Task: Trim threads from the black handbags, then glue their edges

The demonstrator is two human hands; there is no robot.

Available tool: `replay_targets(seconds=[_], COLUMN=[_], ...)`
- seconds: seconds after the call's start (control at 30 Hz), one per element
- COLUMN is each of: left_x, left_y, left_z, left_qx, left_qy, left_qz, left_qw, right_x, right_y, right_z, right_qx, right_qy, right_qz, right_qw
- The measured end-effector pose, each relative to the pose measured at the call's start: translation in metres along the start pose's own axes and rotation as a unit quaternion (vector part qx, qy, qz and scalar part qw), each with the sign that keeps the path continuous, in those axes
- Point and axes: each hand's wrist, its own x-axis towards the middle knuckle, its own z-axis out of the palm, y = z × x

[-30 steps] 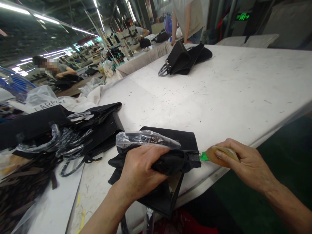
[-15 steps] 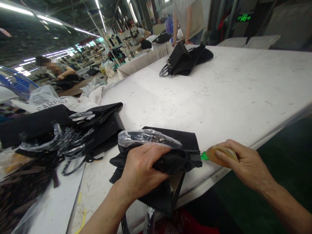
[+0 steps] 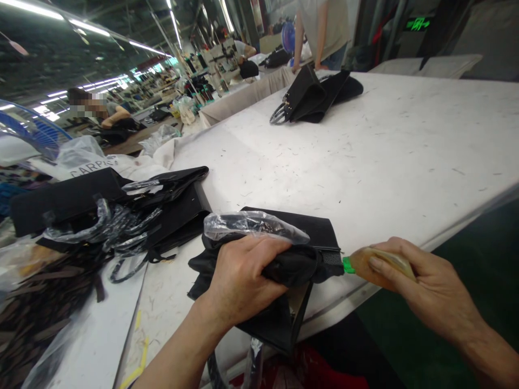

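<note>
My left hand (image 3: 247, 275) is closed round a bunched black handbag (image 3: 292, 229) near the front edge of the table. A plastic-wrapped handle (image 3: 255, 225) of the bag arches just above my knuckles, and its lower part hangs past the table edge. Between the fingers and thumb of my right hand (image 3: 417, 281) is an amber squeeze bottle (image 3: 381, 267), lying sideways. Its green tip (image 3: 347, 265) points left, at the right end of the bag's top edge. Whether the tip touches the bag I cannot tell.
More black handbags (image 3: 178, 216) with wrapped handles are heaped at left, beside a pile of dark brown strips (image 3: 44, 319). Another black bag (image 3: 312, 97) lies at the table's far side, near a standing person (image 3: 322, 32). Thread scraps dot the white table (image 3: 397, 146).
The whole view has shifted slightly to the right. My right hand and the bottle have drawn a little to the right of the bag; my left hand keeps its hold.
</note>
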Motion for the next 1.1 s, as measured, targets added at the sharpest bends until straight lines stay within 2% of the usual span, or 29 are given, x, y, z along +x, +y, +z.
replay_targets(seconds=[0.13,0.3,0.43,0.6,0.8,0.97,1.1], left_x=[-0.003,-0.006,-0.005,-0.006,-0.008,-0.008,-0.008], left_y=[0.001,0.000,0.001,0.003,0.003,0.003,0.003], left_z=[0.000,0.001,0.003,0.003,0.004,0.003,0.004], left_qx=[0.005,0.008,0.009,0.021,0.023,0.020,0.022], left_qy=[0.001,0.000,0.002,0.010,0.006,0.004,0.006], left_qz=[-0.008,-0.007,-0.001,-0.003,-0.009,-0.005,-0.008], left_qw=[1.000,1.000,1.000,1.000,1.000,1.000,1.000], right_x=[-0.006,-0.009,-0.015,-0.018,-0.021,-0.024,-0.032], right_y=[-0.007,-0.010,-0.013,-0.015,-0.022,-0.032,-0.034], right_z=[0.003,0.004,0.000,-0.002,-0.003,-0.005,-0.006], right_qx=[0.028,-0.022,-0.013,-0.051,-0.035,-0.004,-0.019], right_qy=[-0.023,0.010,-0.007,0.020,0.015,-0.012,0.011], right_qz=[0.001,-0.024,-0.057,-0.085,-0.095,-0.106,-0.120], right_qw=[0.999,0.999,0.998,0.995,0.995,0.994,0.993])
